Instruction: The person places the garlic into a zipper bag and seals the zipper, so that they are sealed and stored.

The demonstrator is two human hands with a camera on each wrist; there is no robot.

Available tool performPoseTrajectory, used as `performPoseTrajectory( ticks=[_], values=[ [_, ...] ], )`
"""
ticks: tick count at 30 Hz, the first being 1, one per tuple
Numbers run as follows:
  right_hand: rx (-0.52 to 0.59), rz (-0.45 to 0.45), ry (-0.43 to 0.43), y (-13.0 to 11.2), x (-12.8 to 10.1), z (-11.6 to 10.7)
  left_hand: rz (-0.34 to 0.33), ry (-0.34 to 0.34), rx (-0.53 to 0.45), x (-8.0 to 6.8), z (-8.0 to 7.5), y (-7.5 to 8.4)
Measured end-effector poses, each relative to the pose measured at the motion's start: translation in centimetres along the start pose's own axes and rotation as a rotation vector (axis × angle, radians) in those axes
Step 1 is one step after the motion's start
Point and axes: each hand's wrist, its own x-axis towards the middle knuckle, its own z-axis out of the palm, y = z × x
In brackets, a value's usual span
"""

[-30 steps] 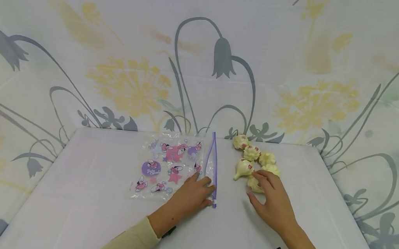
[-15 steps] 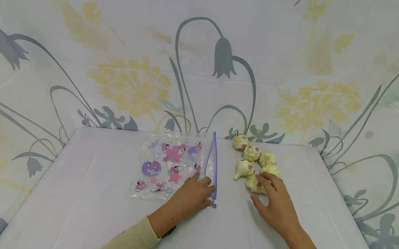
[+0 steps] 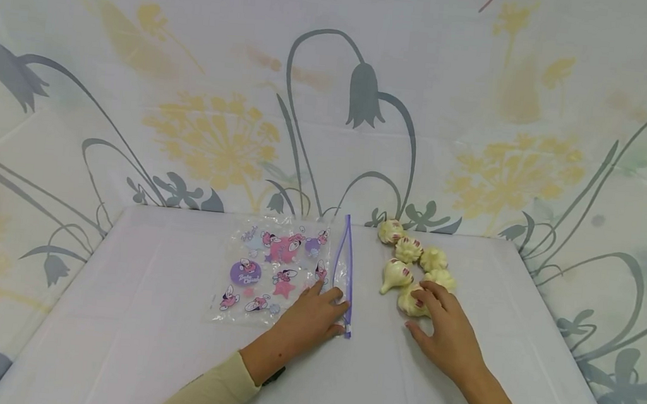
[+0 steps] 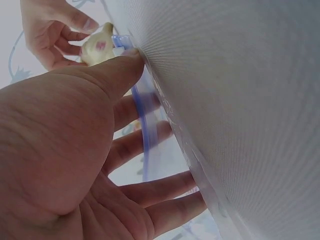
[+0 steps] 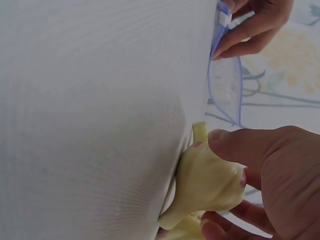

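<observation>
Right hand (image 3: 450, 335) had crept forward, fingers curling round nearest garlic bulb (image 3: 411, 301); left hand (image 3: 308, 320), fingers spread, pinned zip bag (image 3: 281, 268) leftward.

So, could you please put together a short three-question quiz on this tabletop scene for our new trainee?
1. True or false: the left hand rests on the zip bag.
2. How many garlic bulbs lie on the table?
3. The right hand touches: A) the bulb nearest the person, B) the bag's purple zip strip, C) nothing.

Key: 1 true; 2 six; 3 A.
</observation>
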Motion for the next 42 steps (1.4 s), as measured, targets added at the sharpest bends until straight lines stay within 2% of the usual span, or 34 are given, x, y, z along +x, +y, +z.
performPoseTrajectory(
  ticks=[11,15,28,42],
  values=[
    [0.006,-0.04,-0.019,-0.2,0.4,0.5,0.002,0.011,0.01,0.0,0.1,0.0],
    [0.026,-0.059,0.008,-0.6,0.6,0.7,0.0,0.012,0.002,0.0,0.1,0.0],
    [0.117,-0.109,-0.008,-2.8,3.3,2.0,-0.012,0.001,-0.027,0.1,0.1,0.0],
    [0.166,-0.086,-0.062,-4.1,5.6,3.8,-0.021,-0.002,-0.02,0.0,0.1,0.0]
  ],
)
